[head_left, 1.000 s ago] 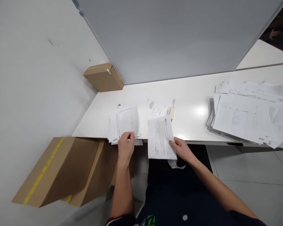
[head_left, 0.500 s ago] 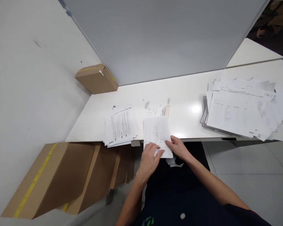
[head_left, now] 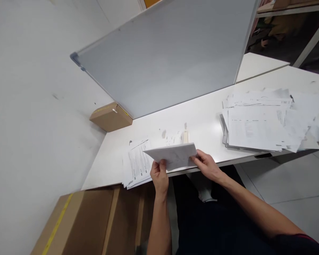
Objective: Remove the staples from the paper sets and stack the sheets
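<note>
Between my hands, above the table's front edge, a paper sheet (head_left: 174, 155) is raised and tilted, its far edge lifted. I cannot tell whether it is one sheet or several together. My left hand (head_left: 160, 175) pinches its near left edge with thumb and fingers. At its right edge my right hand (head_left: 206, 164) grips the paper, thumb on the near face. Just left lies a stack of printed sheets (head_left: 136, 163), partly covered by the raised paper. A small beige block (head_left: 185, 137) rests behind the sheet.
A large loose pile of papers (head_left: 252, 124) spreads over the right of the white table (head_left: 202, 132). A whiteboard (head_left: 170, 56) stands along the back. One cardboard box (head_left: 111, 117) sits in the far left corner; larger cardboard boxes (head_left: 95, 216) stand below the table at left.
The paper has gone from lying near the table edge to being lifted and tilted. My left hand has moved from resting on its face to pinching its left edge. The view has shifted.
</note>
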Motion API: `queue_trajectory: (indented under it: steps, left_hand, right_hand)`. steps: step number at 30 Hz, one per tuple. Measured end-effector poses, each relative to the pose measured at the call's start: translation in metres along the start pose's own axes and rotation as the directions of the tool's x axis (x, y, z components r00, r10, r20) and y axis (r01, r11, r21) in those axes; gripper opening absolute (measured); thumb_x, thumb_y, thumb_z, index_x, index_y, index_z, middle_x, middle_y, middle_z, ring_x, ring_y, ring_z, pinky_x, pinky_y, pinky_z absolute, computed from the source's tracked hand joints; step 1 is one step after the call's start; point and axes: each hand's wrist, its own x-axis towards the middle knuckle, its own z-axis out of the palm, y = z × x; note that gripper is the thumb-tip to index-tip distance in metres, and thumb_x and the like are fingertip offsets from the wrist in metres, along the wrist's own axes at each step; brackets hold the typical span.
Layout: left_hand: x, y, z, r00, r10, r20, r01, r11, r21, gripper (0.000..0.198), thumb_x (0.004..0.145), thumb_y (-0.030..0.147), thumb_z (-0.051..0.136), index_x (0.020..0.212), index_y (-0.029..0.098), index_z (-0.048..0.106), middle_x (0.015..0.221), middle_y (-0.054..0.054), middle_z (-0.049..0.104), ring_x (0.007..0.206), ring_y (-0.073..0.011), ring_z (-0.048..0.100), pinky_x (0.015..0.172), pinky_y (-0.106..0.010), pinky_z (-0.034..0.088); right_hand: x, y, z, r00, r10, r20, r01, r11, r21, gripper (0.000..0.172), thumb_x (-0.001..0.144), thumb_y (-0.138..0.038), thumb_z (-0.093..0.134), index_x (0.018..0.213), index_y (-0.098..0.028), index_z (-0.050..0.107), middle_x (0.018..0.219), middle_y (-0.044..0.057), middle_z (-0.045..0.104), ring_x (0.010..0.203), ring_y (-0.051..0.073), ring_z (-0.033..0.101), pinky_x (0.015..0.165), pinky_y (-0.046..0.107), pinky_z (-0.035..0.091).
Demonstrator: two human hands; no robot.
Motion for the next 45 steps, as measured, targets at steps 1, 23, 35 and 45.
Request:
queue_trajectory:
  steps: [1,23,35,45]
  left_hand:
    - [0.005,0.001,0.006,0.999,0.044,-0.008,-0.044,0.999,-0.018,0.028,0.078,0.040,0.055,0.092,0.016,0.058,0.088,-0.004,0.064,0.088,-0.0150,0.058,0.080,-0.026,0.045]
    - [0.007,-0.018,0.037,0.996,0.071,0.059,-0.063,0.991,-0.118,0.021,0.083,0.037,0.048,0.091,0.018,0.051,0.087,-0.004,0.059,0.082,-0.0122,0.057,0.076,-0.025,0.046]
    - [0.013,-0.039,0.008,0.939,0.038,0.341,-0.184,0.894,0.409,0.054,0.077,0.041,0.056,0.126,0.027,0.038,0.133,-0.008,0.039,0.124,-0.0225,0.036,0.102,-0.041,0.031]
    - [0.016,-0.028,0.011,0.951,-0.008,0.310,-0.079,0.961,0.266,0.026,0.078,0.039,0.053,0.090,0.018,0.064,0.085,-0.005,0.065,0.084,-0.0180,0.058,0.077,-0.032,0.046]
  right_hand:
    - [0.005,-0.002,-0.004,1.000,-0.021,-0.023,0.021,1.000,-0.014,0.018,0.085,-0.033,0.043,0.085,-0.020,0.054,0.071,-0.001,0.050,0.065,0.013,0.045,0.060,0.024,0.036]
    - [0.014,0.027,-0.016,0.996,-0.042,-0.078,0.036,0.997,-0.075,0.022,0.085,-0.033,0.045,0.097,-0.020,0.057,0.085,0.002,0.060,0.080,0.017,0.056,0.069,0.026,0.043]
    - [0.019,-0.069,-0.054,0.931,-0.043,0.362,0.364,0.170,-0.916,0.029,0.066,0.006,0.044,0.084,-0.015,0.053,0.068,0.005,0.058,0.063,0.018,0.052,0.059,0.030,0.030]
    - [0.012,-0.064,-0.064,0.940,0.019,0.341,0.300,0.427,-0.853,0.017,0.077,-0.006,0.041,0.082,-0.019,0.051,0.059,0.003,0.054,0.050,0.014,0.045,0.048,0.027,0.024]
